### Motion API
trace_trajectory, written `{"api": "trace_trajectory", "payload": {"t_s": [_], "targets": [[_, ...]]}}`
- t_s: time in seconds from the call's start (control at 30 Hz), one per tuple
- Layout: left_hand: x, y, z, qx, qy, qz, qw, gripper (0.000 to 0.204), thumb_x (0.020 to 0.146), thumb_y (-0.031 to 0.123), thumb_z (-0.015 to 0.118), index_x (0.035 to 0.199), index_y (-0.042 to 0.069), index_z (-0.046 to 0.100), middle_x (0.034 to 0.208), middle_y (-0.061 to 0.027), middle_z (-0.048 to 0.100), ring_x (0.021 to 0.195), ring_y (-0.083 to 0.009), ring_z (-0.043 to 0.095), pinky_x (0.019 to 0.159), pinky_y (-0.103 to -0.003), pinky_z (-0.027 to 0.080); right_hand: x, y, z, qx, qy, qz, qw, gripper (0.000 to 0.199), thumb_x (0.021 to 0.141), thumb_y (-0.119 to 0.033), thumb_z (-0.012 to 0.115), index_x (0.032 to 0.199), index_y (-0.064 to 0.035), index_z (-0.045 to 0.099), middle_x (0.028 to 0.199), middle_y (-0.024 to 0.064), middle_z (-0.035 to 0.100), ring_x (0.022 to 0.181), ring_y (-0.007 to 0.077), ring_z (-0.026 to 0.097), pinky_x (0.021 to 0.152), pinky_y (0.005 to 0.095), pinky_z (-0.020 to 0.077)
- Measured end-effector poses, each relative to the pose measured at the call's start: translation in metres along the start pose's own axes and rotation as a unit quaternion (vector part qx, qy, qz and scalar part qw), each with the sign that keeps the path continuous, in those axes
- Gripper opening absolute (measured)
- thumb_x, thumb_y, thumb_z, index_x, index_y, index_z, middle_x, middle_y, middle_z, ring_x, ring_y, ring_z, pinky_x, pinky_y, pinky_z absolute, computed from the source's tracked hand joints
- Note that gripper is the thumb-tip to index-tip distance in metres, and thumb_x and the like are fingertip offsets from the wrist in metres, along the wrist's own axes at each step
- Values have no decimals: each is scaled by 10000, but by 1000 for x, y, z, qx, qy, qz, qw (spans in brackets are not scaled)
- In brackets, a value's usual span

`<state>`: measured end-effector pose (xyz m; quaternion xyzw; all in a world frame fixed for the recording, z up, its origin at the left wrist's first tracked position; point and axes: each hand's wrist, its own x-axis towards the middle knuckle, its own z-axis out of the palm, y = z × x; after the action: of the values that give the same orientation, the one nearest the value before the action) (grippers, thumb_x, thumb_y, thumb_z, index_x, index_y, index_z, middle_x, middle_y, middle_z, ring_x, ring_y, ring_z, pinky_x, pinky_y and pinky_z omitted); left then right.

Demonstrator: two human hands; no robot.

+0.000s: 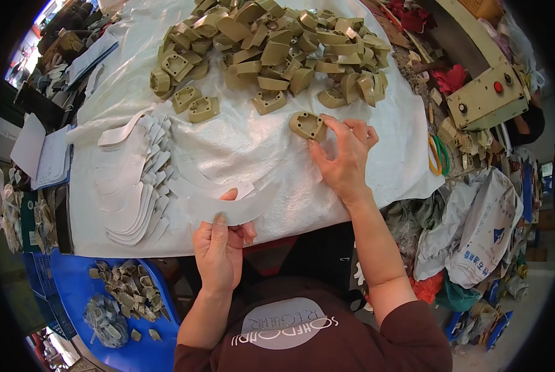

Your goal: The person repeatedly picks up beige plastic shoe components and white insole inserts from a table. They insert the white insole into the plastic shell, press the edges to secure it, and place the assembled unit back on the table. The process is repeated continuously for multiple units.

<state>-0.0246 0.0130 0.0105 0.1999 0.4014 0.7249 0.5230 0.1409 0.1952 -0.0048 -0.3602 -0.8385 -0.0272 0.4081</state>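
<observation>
My left hand (218,254) pinches a thin, curved white strip (246,208) between thumb and fingers near the table's front edge. Farther up and to the right, my right hand (346,164) grips an olive shoe heel (303,126) by its right end, its hollow, holed side facing up. Whether that heel rests on the white sheet (265,161) or is lifted just off it, I cannot tell. Many similar heels (277,53) lie heaped at the far side. Left of my left hand, overlapping curved white strips (125,204) are fanned out in layers.
A blue tub (128,356) with brownish scraps and a plastic bag stands low on the left. Notebooks (51,155) lie at the left side. To the right are a control box (488,96) with a red button, tape rolls (437,155) and a white sack (485,229).
</observation>
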Motion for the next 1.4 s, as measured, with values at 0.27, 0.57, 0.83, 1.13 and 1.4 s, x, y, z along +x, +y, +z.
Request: {"api": "trace_trajectory", "payload": {"t_s": [0.27,0.57,0.83,1.13,1.4], "targets": [[-1,-1,-5,-26,-25,3,999,369,997,138,377,1306,-54,437,881,-98,589,756,-148,542,659,-277,429,-11,-18,-38,48,-13,-40,998,301,641,-186,685,913,-89,598,804,18,557,841,223,487,856,414,252],[-4,4,-8,-64,-23,0,998,355,996,129,374,1283,-64,455,940,-122,597,805,-167,557,704,-285,437,-25,-46,-36,145,-154,31,977,311,678,12,690,966,-82,616,898,91,547,857,279,507,793,397,407],[-14,-4,-3,-30,21,19,999,367,1007,171,378,1245,-88,482,1215,-199,548,909,-181,580,793,-309,471,-23,-93,-51,477,-73,11,876,406,784,104,605,1138,-56,488,1041,192,608,875,294,619,725,356,514],[-25,9,3,-26,-73,1,997,387,1005,158,368,1270,-114,441,1329,-232,468,1217,-274,492,1014,-386,426,-26,-111,-24,432,41,-69,898,417,742,132,604,1104,-60,527,1070,161,590,895,319,590,716,378,528],[-26,14,8,-63,-70,-38,995,381,1002,136,356,1276,-117,435,1349,-240,448,1219,-277,490,1036,-380,401,-28,-108,-26,458,47,-60,886,410,741,132,595,1099,-55,525,1059,167,589,873,316,589,685,379,530]]}}
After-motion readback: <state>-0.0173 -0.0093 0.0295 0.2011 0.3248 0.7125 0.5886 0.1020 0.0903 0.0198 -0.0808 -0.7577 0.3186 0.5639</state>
